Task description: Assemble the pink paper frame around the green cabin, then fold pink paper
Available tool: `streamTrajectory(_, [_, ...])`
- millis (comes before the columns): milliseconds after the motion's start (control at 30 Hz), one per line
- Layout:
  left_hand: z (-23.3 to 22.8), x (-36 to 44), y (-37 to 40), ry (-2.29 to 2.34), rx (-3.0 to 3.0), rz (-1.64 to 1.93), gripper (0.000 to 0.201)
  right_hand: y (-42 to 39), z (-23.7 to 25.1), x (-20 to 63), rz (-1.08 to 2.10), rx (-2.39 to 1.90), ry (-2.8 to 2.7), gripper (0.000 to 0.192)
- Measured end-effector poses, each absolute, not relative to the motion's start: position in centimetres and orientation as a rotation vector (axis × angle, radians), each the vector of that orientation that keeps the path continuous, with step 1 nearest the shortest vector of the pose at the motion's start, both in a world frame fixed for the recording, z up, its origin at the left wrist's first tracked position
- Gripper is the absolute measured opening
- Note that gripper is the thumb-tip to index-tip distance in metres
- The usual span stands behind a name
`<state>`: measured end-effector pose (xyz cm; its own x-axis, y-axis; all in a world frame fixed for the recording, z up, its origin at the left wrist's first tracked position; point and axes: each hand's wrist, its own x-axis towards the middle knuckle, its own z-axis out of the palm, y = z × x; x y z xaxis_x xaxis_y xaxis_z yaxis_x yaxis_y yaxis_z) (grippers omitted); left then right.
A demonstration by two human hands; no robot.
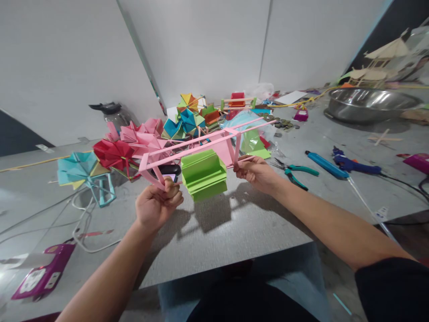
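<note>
A pink paper frame [187, 150] with two long parallel bars is held up above the table. Between its lower corners hangs a folded lime-green paper wheel [203, 174]. My left hand [157, 203] is closed on the frame's lower left corner, beside the wheel. At the right lower corner, my right hand [254, 175] pinches the frame where a thin pink rod sticks out. The wheel touches neither palm, and its shadow falls on the table below. A dark phone-like object [167, 171] is partly hidden behind my left hand.
Paper models, one blue [78, 166], one red [114, 152], one pink [144, 136], crowd the left and back. To the right lie pliers [298, 170], a blue cutter [326, 164], a glue gun [357, 165] and a steel basin [372, 105]. A purple power strip [47, 270] with cables lies left.
</note>
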<state>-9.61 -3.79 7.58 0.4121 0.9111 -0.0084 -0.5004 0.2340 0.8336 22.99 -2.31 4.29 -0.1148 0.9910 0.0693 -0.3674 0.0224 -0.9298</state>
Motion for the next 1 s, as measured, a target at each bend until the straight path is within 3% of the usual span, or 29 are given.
streamTrajectory(367, [7.6,-9.72,-3.76,0.56,0.857,1.028,0.011,-2.43,4.23,23.16,1.452,-0.828,-0.994,0.02])
streamTrajectory(533, [7.65,-9.77,-3.78,0.574,0.822,1.019,0.014,-2.14,4.11,23.42,1.581,-0.881,-0.926,0.03])
streamTrajectory(1000, [7.75,-9.6,-3.77,0.58,0.785,1.025,0.016,-1.77,3.64,23.72,1.583,-0.879,-0.948,0.025])
